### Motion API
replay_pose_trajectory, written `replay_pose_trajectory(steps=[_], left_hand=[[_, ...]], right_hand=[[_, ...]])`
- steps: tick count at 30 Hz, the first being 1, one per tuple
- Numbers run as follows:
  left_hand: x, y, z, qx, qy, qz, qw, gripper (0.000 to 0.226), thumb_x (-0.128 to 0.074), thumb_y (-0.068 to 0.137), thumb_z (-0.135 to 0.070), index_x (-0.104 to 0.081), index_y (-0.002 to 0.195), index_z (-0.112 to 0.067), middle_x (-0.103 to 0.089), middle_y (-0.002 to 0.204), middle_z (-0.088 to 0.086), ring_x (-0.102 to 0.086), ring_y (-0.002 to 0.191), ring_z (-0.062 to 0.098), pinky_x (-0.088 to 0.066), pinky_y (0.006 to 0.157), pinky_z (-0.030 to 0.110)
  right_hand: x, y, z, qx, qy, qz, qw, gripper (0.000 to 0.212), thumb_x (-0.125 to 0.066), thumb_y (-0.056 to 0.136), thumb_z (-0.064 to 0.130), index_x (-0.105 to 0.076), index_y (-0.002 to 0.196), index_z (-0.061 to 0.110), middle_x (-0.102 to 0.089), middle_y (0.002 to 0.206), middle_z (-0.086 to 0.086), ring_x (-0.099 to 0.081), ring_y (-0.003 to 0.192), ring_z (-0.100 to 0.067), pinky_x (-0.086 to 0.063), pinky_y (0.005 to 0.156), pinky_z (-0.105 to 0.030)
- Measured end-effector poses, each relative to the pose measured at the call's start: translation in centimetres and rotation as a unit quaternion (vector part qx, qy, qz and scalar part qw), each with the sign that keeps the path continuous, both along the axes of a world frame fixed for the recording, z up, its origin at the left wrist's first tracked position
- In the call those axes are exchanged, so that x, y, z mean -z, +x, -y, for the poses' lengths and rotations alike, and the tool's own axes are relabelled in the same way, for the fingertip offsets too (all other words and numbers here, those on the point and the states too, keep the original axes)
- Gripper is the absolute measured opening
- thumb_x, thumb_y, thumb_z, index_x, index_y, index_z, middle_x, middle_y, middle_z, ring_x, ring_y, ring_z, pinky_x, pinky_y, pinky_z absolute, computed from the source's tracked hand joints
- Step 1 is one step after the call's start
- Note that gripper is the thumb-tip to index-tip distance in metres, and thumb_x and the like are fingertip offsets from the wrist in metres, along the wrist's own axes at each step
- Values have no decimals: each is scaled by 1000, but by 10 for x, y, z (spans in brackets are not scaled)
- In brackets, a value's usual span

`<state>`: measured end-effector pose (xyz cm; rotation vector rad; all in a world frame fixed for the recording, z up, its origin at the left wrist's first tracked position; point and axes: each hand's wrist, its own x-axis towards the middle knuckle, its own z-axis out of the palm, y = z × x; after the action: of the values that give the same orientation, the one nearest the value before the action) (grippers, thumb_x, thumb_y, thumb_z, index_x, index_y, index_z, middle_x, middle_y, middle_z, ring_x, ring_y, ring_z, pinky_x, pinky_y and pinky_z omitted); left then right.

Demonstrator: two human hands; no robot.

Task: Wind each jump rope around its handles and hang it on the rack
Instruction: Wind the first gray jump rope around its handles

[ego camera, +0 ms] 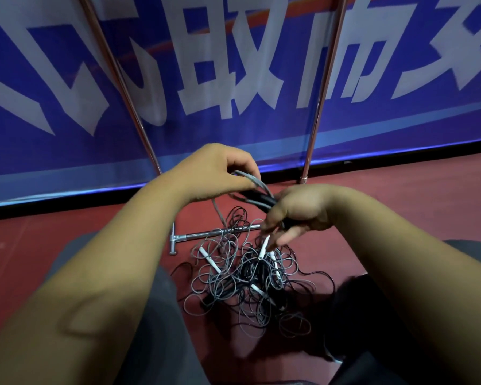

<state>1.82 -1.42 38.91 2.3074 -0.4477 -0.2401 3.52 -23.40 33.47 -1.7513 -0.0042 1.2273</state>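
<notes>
While the left hand point(214, 173) curls over from above, its grip is closed on a few grey loops of rope point(254, 181), thumb and fingers pinching them together. Right beside it, the right hand point(300, 209) has its grip around the black handles point(257, 200), which point up and left toward the other hand. The right fingertips are blurred, so how they lie is hard to say. The loops lie across the handles between the two hands, held in the air above the floor point(400, 207). One grey strand drops from the bundle toward the pile point(233, 284) below.

That pile is a tangle of grey and black ropes on the red floor, with several white handles point(209, 258) poking out of it. It sits between the person's knees point(156, 315), clad in dark cloth.

Some of its loops drape over a chrome T-shaped foot point(206, 235) lying on the floor. Behind, two chrome poles of the rack point(321, 87) rise in front of a blue banner point(261, 129) with big white characters.
</notes>
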Motion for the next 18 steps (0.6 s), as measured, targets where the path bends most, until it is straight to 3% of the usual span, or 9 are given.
replay_pose_trajectory(steps=[3, 6, 9, 11, 12, 15, 18], left_hand=[[0, -3, -3, -13, 43, 4, 999, 12, -78, 93, -30, -79, 102, -37, -76, 93, -12, -72, 91, 10, -59, 87, 39], [10, -2, -5, -39, 82, -23, 996, 6, -78, 93, -28, -76, 97, -32, -75, 85, -9, -74, 79, 11, -61, 84, 42], [24, 3, 0, -84, 135, -43, 986, 10, -76, 94, -25, -66, 93, -24, -73, 75, -3, -75, 64, 16, -65, 74, 46], [29, 4, 4, -121, 154, -63, 979, 1, -60, 99, -22, -60, 99, -21, -74, 75, 4, -74, 56, 26, -66, 63, 47], [30, 5, 7, -135, 143, -77, 977, 8, -52, 101, -19, -59, 100, -19, -75, 75, 8, -74, 54, 30, -66, 60, 47], [32, 5, 12, -145, 56, -138, 978, 19, -43, 107, -15, -63, 105, -15, -77, 78, 12, -77, 65, 38, -67, 65, 50], [29, 7, 8, -137, 9, -141, 980, 17, -59, 108, -32, -73, 102, -23, -80, 85, 2, -78, 81, 34, -67, 75, 50]], right_hand=[[-1, 10, -1, 106, 37, 49, 992, 27, -66, 98, -7, -55, 122, -1, -68, 110, -31, -78, 99, -44, -68, 69, -36], [-6, 13, -4, 169, 88, 80, 978, 18, -60, 102, -6, -58, 117, 4, -70, 98, -27, -77, 101, -46, -68, 72, -38], [-9, 11, -8, 167, 132, 80, 974, 15, -57, 105, -2, -58, 119, 5, -72, 91, -25, -78, 97, -46, -68, 73, -40], [-11, 9, -11, 158, 145, 85, 973, 14, -60, 107, 5, -59, 120, 8, -70, 83, -18, -79, 88, -40, -67, 72, -43], [-13, 8, -12, 158, 149, 91, 972, 12, -63, 107, 9, -61, 119, 11, -67, 78, -13, -78, 80, -34, -66, 69, -42], [-16, 8, -13, 164, 178, 105, 965, 17, -68, 106, 20, -60, 120, 15, -48, 69, 0, -48, 54, -12, -50, 48, -27], [-23, 9, -12, 167, 225, 76, 957, 32, -69, 101, 46, -57, 111, 18, -28, 71, 4, -20, 55, -8, -20, 40, -18]])
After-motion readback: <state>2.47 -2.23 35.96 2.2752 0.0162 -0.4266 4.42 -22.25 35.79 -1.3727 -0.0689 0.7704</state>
